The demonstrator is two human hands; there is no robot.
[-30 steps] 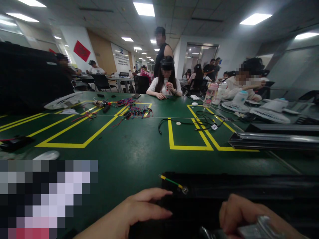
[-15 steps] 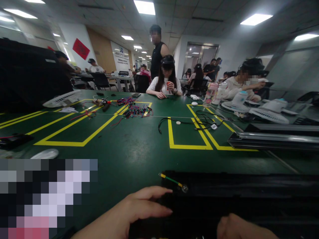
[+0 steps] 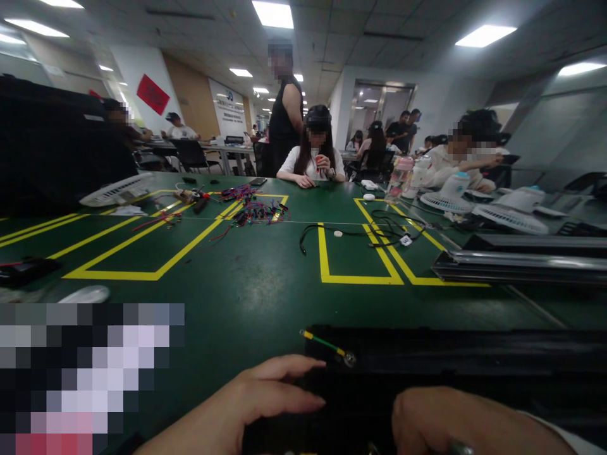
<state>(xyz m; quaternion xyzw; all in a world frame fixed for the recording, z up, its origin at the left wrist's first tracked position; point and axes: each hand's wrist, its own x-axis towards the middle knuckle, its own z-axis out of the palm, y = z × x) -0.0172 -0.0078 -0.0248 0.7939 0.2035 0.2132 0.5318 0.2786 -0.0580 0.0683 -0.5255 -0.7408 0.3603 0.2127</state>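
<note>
Right hand [image 3: 455, 420] has slid back up and leftward into view since half a second ago, and the standing person [image 3: 284, 101] across the room has stepped left; left hand hasn't budged. Big green table [image 3: 246, 297] with yellow tape lines fills most of the view; long black case [image 3: 455, 360] lies along its near edge. Left hand [image 3: 256, 404] rests flat on the case's left end, fingers stretched out, gripping nothing; right hand sits curled on the case, something metallic peeks out beneath it, can't tell if it's gripped. Small green-yellow wire [image 3: 327, 345] with a ring terminal lies on the case's top-left corner, just beyond the left fingertips.
</note>
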